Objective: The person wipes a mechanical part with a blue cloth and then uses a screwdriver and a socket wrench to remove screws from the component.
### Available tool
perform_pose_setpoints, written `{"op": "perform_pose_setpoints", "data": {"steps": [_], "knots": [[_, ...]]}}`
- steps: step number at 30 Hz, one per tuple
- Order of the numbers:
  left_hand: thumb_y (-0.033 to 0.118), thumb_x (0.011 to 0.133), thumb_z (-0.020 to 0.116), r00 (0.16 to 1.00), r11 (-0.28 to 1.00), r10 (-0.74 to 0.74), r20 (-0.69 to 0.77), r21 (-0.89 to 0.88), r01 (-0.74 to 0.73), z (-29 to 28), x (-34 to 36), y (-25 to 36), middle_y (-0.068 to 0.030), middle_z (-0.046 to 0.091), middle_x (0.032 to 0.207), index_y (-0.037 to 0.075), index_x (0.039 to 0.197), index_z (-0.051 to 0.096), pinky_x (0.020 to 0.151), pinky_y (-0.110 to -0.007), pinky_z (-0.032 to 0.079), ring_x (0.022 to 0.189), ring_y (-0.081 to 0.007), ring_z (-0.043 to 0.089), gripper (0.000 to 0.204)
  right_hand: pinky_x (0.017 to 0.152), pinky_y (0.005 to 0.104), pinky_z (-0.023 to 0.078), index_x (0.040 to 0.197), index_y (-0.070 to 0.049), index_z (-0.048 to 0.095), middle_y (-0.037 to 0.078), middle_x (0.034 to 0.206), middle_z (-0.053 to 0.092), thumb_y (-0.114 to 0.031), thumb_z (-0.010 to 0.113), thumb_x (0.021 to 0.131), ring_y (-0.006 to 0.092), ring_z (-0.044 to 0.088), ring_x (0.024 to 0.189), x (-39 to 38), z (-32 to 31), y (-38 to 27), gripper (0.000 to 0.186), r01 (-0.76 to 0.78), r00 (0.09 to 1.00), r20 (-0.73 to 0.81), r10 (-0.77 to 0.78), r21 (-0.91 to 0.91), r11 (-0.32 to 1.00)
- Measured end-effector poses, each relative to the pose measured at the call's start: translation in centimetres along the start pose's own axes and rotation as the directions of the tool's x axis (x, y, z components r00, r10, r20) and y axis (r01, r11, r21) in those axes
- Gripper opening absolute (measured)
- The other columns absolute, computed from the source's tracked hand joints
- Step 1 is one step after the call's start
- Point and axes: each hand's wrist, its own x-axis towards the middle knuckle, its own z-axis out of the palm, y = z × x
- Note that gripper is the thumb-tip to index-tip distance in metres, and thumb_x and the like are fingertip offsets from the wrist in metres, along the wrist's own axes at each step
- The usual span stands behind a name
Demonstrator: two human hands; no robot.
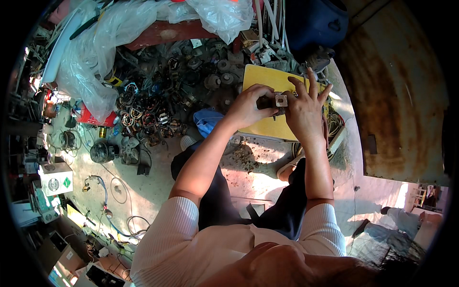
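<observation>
My left hand (pixel 249 107) and my right hand (pixel 304 109) both grip a small dark motor part with a square metal face (pixel 279 101), held between them above a yellow board (pixel 260 76). My left fingers wrap its dark left side. The thumb and forefinger of my right hand pinch the metal face, with the other fingers spread upward. My forearms come up from the lower edge, over my dark trousers.
A heap of dark motor parts and coils (pixel 158 107) lies left of the board. Clear plastic sheets (pixel 103 43) hang above it. A blue barrel (pixel 315 21) stands behind. Cables (pixel 117 210) and a white box (pixel 56 178) lie at left. A rusty metal sheet (pixel 397 91) is at right.
</observation>
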Motion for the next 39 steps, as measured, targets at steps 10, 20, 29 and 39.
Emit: {"op": "perform_pose_setpoints", "data": {"steps": [10,20,29,39], "knots": [[0.019,0.072,0.085,1.000,1.000,0.012,-0.003,0.005,-0.012,0.11,0.07,-0.06,-0.0105,0.066,0.121,0.004,0.103,0.064,0.099,-0.037,0.047,0.115,-0.0280,0.062,0.041,0.108,0.0806,0.003,0.085,-0.012,0.072,0.009,0.133,0.055,-0.012,0.068,0.079,0.0406,0.027,0.145,0.01,0.28,0.15,0.007,0.000,1.000,-0.003,0.000,-0.025,1.000],[0.018,0.072,0.085,1.000,1.000,0.029,0.000,-0.002,-0.029,0.06,0.08,0.02,-0.0108,0.065,0.121,0.005,0.103,0.064,0.099,-0.037,0.047,0.116,-0.0283,0.062,0.040,0.109,0.0801,0.003,0.088,-0.012,0.072,0.011,0.136,0.053,-0.015,0.067,0.082,0.0408,0.025,0.146,-0.04,0.06,0.25,0.008,-0.008,1.000,0.022,0.008,-0.012,1.000],[0.018,0.072,0.085,1.000,1.000,0.028,-0.009,0.003,-0.028,0.19,0.03,-0.15,-0.0110,0.066,0.120,0.005,0.104,0.065,0.099,-0.037,0.047,0.115,-0.0284,0.062,0.040,0.111,0.0780,0.007,0.095,-0.010,0.071,0.008,0.138,0.051,-0.006,0.073,0.072,0.0398,0.022,0.147,0.01,-0.46,-0.05,0.024,-0.042,0.998,0.048,0.040,0.026,0.999],[0.017,0.072,0.085,1.000,1.000,0.017,-0.017,-0.002,-0.017,0.38,0.10,-0.26,-0.0093,0.067,0.119,0.006,0.104,0.066,0.099,-0.036,0.048,0.114,-0.0269,0.063,0.039,0.109,0.0802,0.003,0.088,-0.012,0.071,0.011,0.136,0.053,-0.011,0.067,0.081,0.0410,0.025,0.147,0.03,-0.52,-0.02,0.008,-0.042,0.999,0.031,0.041,0.020,0.999]]}}
